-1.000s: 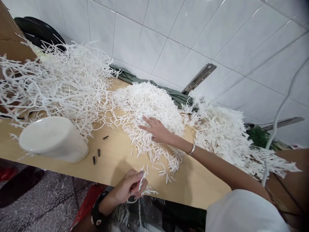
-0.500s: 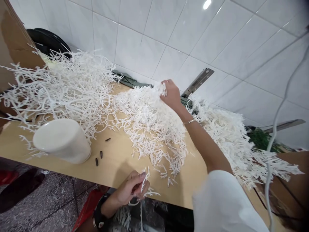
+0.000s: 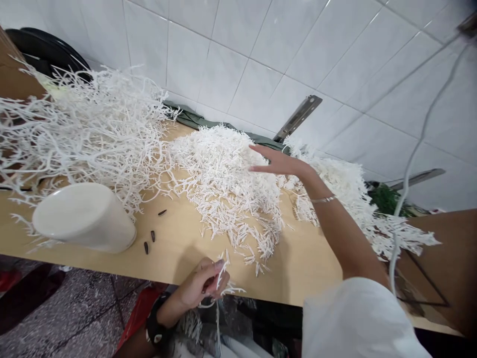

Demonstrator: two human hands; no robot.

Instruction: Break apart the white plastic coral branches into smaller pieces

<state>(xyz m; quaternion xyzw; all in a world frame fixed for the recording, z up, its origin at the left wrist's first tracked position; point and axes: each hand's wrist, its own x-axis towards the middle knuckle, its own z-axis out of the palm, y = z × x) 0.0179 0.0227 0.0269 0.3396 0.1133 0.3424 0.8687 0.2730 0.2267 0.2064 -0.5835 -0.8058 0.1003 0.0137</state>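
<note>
My left hand [image 3: 204, 283], at the table's front edge, is closed around a thin white branched sprig [image 3: 222, 272]; part of the sprig hangs below the fist. Over the right side of the middle pile of short white sprigs [image 3: 227, 174], my right hand [image 3: 278, 161] has its fingers spread and holds nothing. Whether its fingertips touch the pile I cannot tell. Longer white branched stems [image 3: 100, 134] lie tangled in a heap at the left. Behind my right forearm is another heap of white sprigs [image 3: 343, 191].
A white ceramic-looking container [image 3: 85, 219] lies on its side on the wooden table [image 3: 167, 258]. Near it are several dark seeds [image 3: 146, 247]. A metal bracket [image 3: 300, 117] stands against the tiled wall. A white cable [image 3: 417, 154] hangs at the right, by a cardboard box [image 3: 447, 248].
My right hand has opened and let go of the clump of white bits it held above the middle pile, and has come lower. My left hand keeps its hold. The view has shifted slightly.
</note>
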